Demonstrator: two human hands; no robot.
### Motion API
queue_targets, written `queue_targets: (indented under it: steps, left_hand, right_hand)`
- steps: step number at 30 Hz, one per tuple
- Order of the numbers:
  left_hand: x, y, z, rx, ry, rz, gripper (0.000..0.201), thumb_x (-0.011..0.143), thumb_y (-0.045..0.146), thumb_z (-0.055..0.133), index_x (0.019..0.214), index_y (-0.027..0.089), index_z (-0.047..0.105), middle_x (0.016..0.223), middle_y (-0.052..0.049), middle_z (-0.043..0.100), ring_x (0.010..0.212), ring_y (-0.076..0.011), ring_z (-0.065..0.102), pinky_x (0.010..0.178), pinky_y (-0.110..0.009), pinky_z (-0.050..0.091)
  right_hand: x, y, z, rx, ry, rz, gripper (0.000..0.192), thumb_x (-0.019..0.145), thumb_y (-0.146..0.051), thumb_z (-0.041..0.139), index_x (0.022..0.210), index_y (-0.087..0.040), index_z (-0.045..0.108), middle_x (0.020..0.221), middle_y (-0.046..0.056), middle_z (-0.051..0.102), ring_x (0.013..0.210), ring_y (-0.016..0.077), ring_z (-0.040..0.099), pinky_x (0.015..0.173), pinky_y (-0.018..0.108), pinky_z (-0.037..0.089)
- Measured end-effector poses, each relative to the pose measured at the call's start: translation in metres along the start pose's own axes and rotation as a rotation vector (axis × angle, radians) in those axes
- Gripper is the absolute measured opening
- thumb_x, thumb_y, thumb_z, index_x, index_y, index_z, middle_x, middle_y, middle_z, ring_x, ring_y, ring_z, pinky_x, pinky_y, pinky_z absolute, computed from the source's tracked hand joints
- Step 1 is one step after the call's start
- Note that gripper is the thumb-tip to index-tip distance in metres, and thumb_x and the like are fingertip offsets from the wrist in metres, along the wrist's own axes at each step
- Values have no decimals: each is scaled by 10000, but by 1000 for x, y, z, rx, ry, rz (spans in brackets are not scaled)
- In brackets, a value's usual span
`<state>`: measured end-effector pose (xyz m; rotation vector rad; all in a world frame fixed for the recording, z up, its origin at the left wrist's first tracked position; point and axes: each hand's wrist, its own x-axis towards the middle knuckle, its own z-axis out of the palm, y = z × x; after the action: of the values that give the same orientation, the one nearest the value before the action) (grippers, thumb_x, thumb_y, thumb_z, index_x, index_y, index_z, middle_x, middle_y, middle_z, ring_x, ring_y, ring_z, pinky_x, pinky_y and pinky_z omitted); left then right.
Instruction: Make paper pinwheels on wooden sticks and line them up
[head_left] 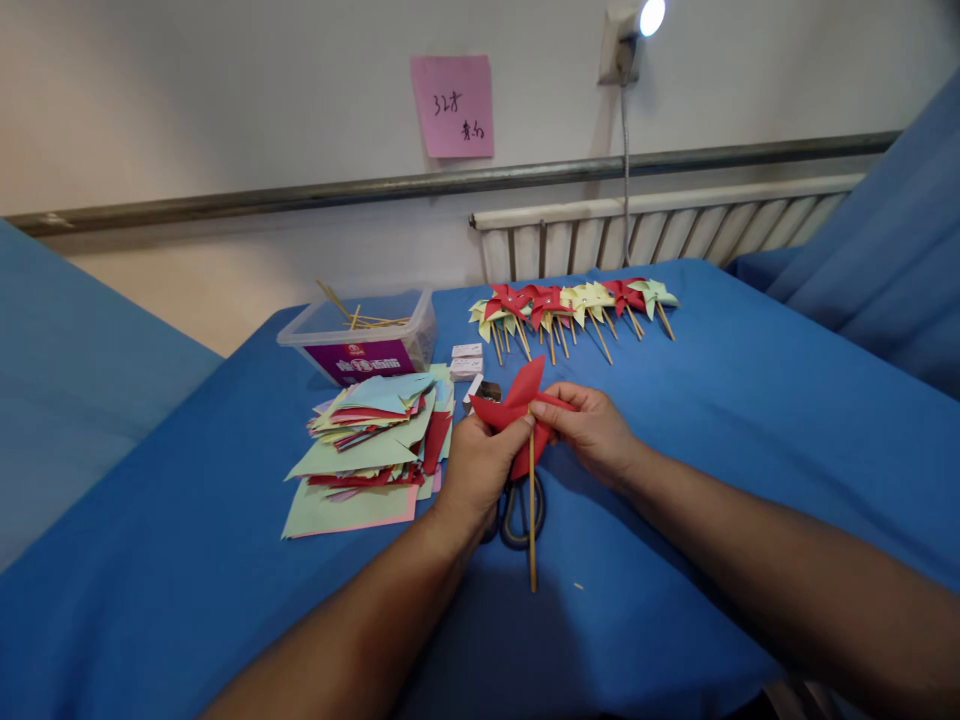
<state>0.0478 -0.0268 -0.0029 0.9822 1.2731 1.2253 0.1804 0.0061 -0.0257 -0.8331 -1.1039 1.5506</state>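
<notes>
Both hands hold a red paper pinwheel (517,400) over the blue table (750,400). My left hand (480,465) pinches its left side together with the top of a thin wooden stick (532,520) that hangs down toward me. My right hand (592,425) grips the right side of the red paper at the centre. Under the hands lie scissors (516,515) with dark handles, partly hidden.
A pile of coloured cut paper (367,445) lies left of the hands. Behind it stands a clear plastic box (360,335) with sticks. Small white boxes (466,360) sit nearby. A row of finished red and yellow pinwheels (574,305) lies at the back. A radiator (660,230) lines the wall.
</notes>
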Motion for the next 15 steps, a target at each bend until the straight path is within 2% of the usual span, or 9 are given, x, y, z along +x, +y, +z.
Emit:
queue_targets:
  steps: [6, 10, 15]
  left_hand:
    - [1, -2, -1, -40, -15, 0, 297, 645, 334, 771, 842, 117, 719, 766, -62, 711, 696, -172, 628, 655, -264, 472]
    - [1, -1, -1, -53, -32, 1, 272, 660, 326, 755, 827, 116, 714, 743, -57, 701, 700, -175, 628, 660, -267, 476]
    - [2, 0, -1, -49, 3, -3, 276, 623, 309, 774, 811, 116, 711, 763, -60, 710, 688, -170, 625, 659, -268, 473]
  right_hand:
    - [0, 0, -1, 14, -22, 2, 296, 675, -417, 781, 673, -176, 608, 565, -42, 566, 505, 79, 459, 524, 241, 365]
    - [-1, -1, -1, -13, -18, -10, 277, 684, -408, 773, 673, -181, 615, 561, -43, 563, 506, 83, 456, 523, 246, 360]
    - [-1, -1, 1, -39, -6, -25, 275, 681, -403, 769, 675, -180, 609, 564, -48, 556, 521, 86, 451, 533, 247, 354]
